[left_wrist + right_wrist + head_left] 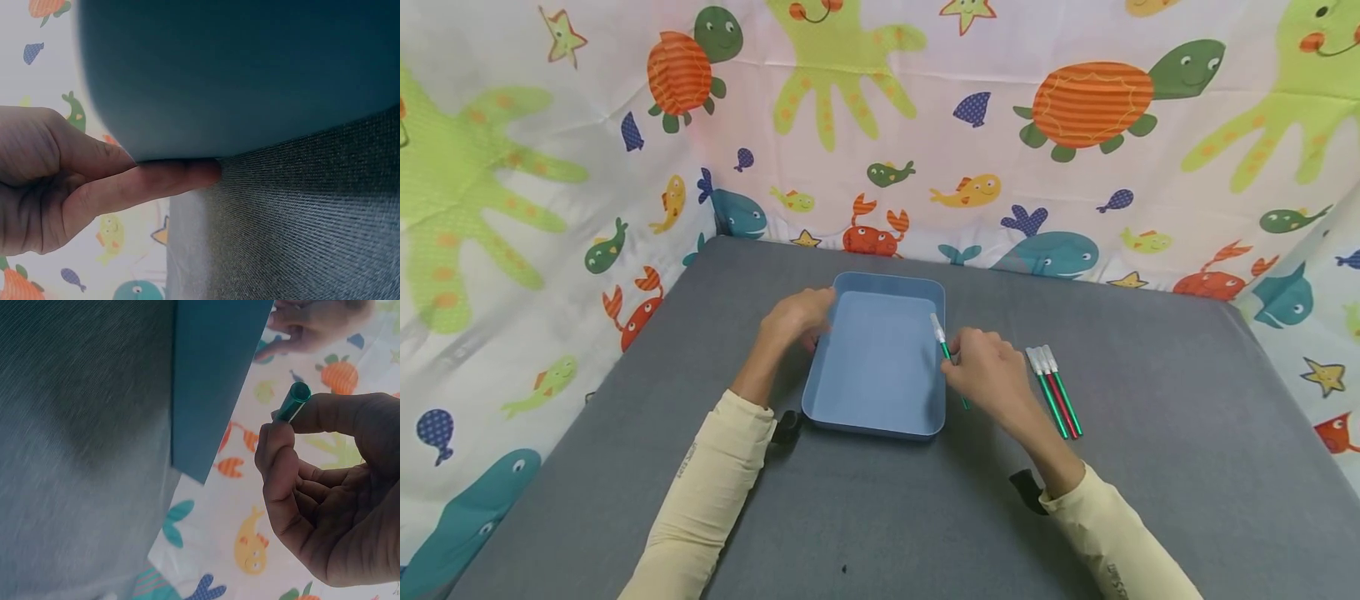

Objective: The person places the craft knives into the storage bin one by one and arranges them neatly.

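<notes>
A shallow blue tray [880,362] lies on the grey table. My left hand [799,317] grips its left side; in the left wrist view the thumb meets the rim and a finger [150,183] reaches under the tray's edge. Just past the tray's right rim, my right hand [988,367] pinches a green marker pen [938,327] with a whitish cap between thumb and index finger. The pen is tilted, cap end toward the far side. In the right wrist view, the green pen's round end [299,392] points toward the camera, beside the tray's wall [212,387].
To the right of my right hand, three capped marker pens [1057,393], two green and one red, lie side by side on the grey tabletop [1165,417]. A curtain [865,192] printed with sea animals encloses the table at the back and sides.
</notes>
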Demonstrator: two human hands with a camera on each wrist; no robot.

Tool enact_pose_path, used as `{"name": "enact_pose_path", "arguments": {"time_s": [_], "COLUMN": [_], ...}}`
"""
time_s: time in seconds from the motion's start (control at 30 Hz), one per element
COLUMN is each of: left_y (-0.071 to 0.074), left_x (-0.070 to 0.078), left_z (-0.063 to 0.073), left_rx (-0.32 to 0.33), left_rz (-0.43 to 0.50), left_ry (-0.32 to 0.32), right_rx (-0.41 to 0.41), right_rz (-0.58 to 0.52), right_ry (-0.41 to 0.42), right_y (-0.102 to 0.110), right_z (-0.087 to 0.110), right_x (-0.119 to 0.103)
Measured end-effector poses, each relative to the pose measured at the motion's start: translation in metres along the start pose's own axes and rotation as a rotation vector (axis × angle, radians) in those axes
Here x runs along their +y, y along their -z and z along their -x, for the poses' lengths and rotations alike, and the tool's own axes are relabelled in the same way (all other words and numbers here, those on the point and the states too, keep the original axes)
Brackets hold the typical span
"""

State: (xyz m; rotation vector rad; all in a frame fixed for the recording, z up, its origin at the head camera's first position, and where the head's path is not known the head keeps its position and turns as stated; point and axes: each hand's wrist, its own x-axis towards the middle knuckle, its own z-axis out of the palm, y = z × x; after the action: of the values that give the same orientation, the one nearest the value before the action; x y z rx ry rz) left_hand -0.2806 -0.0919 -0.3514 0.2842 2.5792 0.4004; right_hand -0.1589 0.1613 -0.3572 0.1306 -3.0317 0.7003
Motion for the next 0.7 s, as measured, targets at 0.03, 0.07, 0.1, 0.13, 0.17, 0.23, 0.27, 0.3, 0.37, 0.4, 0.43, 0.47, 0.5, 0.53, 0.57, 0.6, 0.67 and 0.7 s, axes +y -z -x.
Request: {"name": "enact_pose_path", "arguments": {"time_s": [0.03, 0.07, 0.1, 0.13, 0.17, 0.23, 0.27, 0.3, 0.37, 0.4, 0.43, 0.47, 0.5, 0.53, 0.57, 0.6, 0.67, 0.7], "left_y": [0.0, 0.0, 0.0, 0.0, 0.0, 0.0, 0.0, 0.0, 0.0, 0.0, 0.001, 0.001, 0.001, 0.001, 0.001, 0.001, 0.001, 0.001], "left_x": [0.0, 0.0, 0.0, 0.0, 0.0, 0.0, 0.0, -0.001, -0.001, -0.001, -0.001, -0.001, -0.001, -0.001, 0.0, 0.0, 0.0, 0.0], "left_z": [0.0, 0.0, 0.0, 0.001, 0.001, 0.001, 0.002, 0.002, 0.002, 0.002, 0.002, 0.001, 0.001, 0.001, 0.001, 0.001, 0.0, 0.0], "left_rx": [0.0, -0.001, -0.002, -0.002, -0.002, -0.006, -0.009, -0.011, -0.012, -0.011, -0.011, -0.011, -0.011, -0.011, -0.013, -0.014, -0.02, -0.022], "left_rz": [0.001, 0.005, 0.007, 0.005, 0.004, 0.003, 0.006, 0.003, -0.001, -0.002, -0.002, -0.001, -0.003, -0.002, -0.005, -0.005, -0.005, -0.007], "left_ry": [-0.001, 0.002, 0.004, 0.005, 0.01, 0.017, 0.021, 0.019, 0.021, 0.022, 0.021, 0.023, 0.023, 0.024, 0.025, 0.024, 0.022, 0.02], "right_rx": [-0.008, -0.018, -0.034, -0.053, -0.076, -0.115, -0.132, -0.148, -0.181, -0.195, -0.211, -0.229, -0.247, -0.265, -0.283, -0.296, -0.319, -0.328], "right_rz": [-0.005, -0.015, -0.025, -0.035, -0.048, -0.073, -0.082, -0.087, -0.105, -0.113, -0.124, -0.138, -0.155, -0.175, -0.194, -0.214, -0.254, -0.268], "right_ry": [0.004, 0.004, 0.002, 0.002, 0.003, 0.003, 0.0, -0.004, -0.012, -0.02, -0.028, -0.036, -0.044, -0.047, -0.051, -0.054, -0.054, -0.051], "right_y": [-0.001, -0.002, -0.003, -0.004, -0.005, -0.009, -0.012, -0.014, -0.018, -0.021, -0.023, -0.026, -0.028, -0.031, -0.035, -0.038, -0.045, -0.049], "right_z": [-0.001, -0.002, -0.003, -0.005, -0.007, -0.01, -0.012, -0.015, -0.02, -0.022, -0.025, -0.027, -0.03, -0.033, -0.035, -0.037, -0.042, -0.043], "right_x": [-0.003, -0.005, -0.008, -0.011, -0.015, -0.02, -0.024, -0.027, -0.034, -0.037, -0.041, -0.044, -0.047, -0.05, -0.052, -0.054, -0.057, -0.058]}}
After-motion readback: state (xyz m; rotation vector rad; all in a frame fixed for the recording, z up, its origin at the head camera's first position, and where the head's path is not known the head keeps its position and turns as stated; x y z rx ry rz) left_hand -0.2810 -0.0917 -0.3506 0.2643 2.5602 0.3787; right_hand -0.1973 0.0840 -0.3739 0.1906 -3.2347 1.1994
